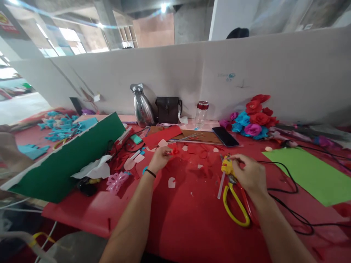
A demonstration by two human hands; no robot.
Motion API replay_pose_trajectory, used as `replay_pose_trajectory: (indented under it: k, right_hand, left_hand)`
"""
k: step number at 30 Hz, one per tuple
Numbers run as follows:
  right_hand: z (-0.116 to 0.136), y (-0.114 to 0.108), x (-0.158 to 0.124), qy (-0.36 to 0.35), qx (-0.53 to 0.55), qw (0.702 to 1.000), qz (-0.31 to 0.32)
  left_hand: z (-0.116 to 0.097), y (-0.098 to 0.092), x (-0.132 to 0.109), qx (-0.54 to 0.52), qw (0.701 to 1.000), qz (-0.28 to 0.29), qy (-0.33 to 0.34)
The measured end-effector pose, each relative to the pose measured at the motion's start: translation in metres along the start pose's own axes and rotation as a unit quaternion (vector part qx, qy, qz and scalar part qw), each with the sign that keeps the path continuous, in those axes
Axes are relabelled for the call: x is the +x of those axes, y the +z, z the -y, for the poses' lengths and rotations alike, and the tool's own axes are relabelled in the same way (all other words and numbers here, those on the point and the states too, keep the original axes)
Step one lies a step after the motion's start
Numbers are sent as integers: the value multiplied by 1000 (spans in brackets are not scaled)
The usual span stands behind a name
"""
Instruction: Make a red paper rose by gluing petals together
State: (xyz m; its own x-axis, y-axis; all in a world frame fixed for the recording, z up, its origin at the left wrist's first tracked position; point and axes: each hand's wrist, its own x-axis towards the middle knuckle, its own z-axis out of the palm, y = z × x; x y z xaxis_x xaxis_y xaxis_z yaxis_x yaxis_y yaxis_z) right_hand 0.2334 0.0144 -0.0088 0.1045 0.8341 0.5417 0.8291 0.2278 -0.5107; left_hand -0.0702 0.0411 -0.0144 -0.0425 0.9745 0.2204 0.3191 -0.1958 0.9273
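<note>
My left hand (pixel 161 159), with a dark band at the wrist, is closed in a pinch on a small red paper piece (pixel 174 150) above the table. On the right, my right hand (pixel 250 174) is closed on a yellow hot glue gun (pixel 227 165); a clear glue stick (pixel 221 186) sticks out of it toward me. Scissors (pixel 236 210) with yellow and red handles lie just under that hand, partly covered by it. Pale petal-shaped paper cutouts (pixel 171 182) and red scraps (pixel 204 171) are scattered between my hands.
A green board (pixel 82 157) stands slanted at left. Toward the back are a steel jug (pixel 143 107), a dark bag (pixel 168 110), a glass jar (pixel 201 114), a phone (pixel 225 136) and paper flowers (pixel 252 118). Black cables (pixel 290 182) run beside a light green sheet (pixel 315 175).
</note>
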Motion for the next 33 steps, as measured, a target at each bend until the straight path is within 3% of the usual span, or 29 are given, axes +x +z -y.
replay_pose_trajectory:
  k: [8,15,19,22,24,27,30,33]
  right_hand:
    - [10,7,-4,-34,39,998,26]
    - [16,8,-5,-43,50,997,30]
    - [19,5,-5,-55,56,997,24]
    - [22,-1,-3,-63,59,996,-8]
    - [24,-5,-2,-54,64,995,-52]
    - [34,-6,-5,-19,119,989,-86]
    - [54,0,-17,25,254,967,5]
    - [73,10,-29,86,376,912,139]
  left_hand:
    - [7,1,2,220,974,47,7]
    - [9,4,2,232,971,59,11]
    - [10,3,4,211,977,35,-12]
    - [6,3,6,120,991,-50,-39]
    - [-3,5,5,-16,991,-121,-62]
    - [-24,16,-2,-223,961,-122,-108]
    - [-46,37,-18,-347,923,-42,-163]
    - [-60,62,-37,-373,905,0,-205]
